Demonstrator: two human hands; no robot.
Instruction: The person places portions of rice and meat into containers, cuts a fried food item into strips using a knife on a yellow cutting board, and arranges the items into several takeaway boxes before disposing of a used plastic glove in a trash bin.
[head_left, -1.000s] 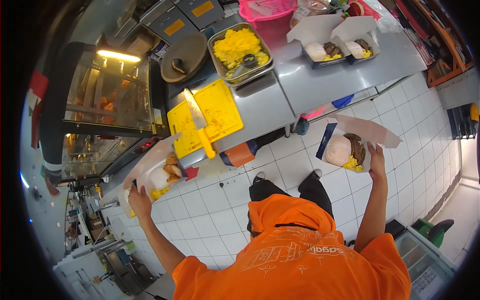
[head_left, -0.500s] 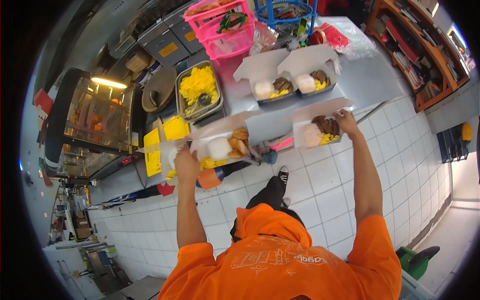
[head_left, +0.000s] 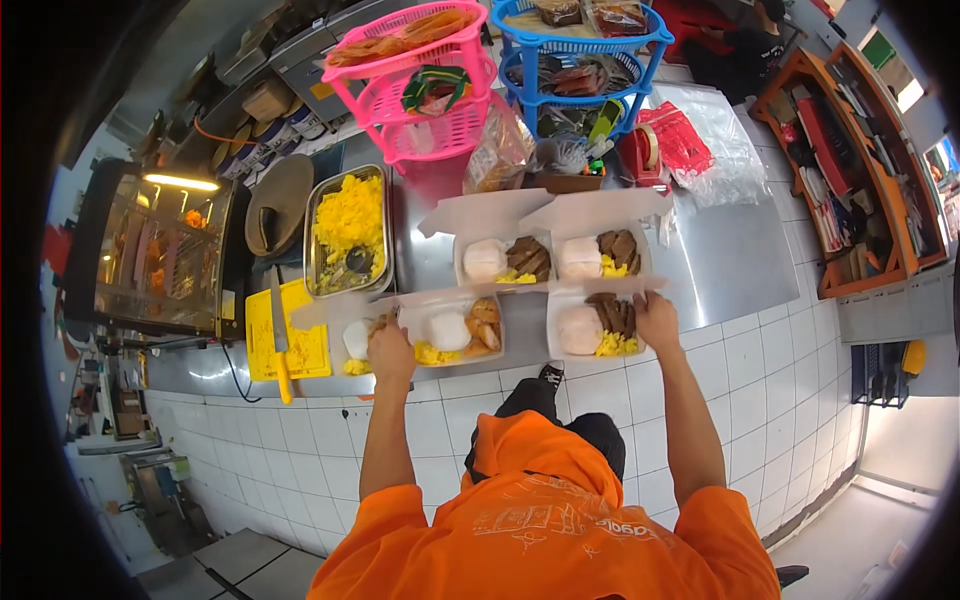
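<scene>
My right hand [head_left: 656, 320] grips the right edge of a front food box [head_left: 574, 350] holding a white rice mound, dark sliced meat and yellow scrambled egg. Its raised lid stands close against the back row. My left hand [head_left: 390, 348] is closed at the left front boxes, its fingertips partly hidden. Beside it sits a box with rice, egg and browned fried pieces [head_left: 485, 325]. To its other side is another box [head_left: 356, 340], partly covered by the hand. Two open boxes behind, a left one [head_left: 508, 262] and a right one [head_left: 597, 256], hold rice, meat and egg.
A metal tray of scrambled egg [head_left: 348, 215] stands at left, near a yellow cutting board [head_left: 300, 330] with a knife [head_left: 279, 320]. A lit glass warmer [head_left: 165, 250] is beyond. Pink [head_left: 410, 90] and blue [head_left: 580, 75] basket racks stand behind. An orange shelf [head_left: 850, 170] is at right.
The right front box has moved back with my right hand, closer to the rear boxes. My left hand stays at the left boxes. The whole view has shifted, showing more of the racks.
</scene>
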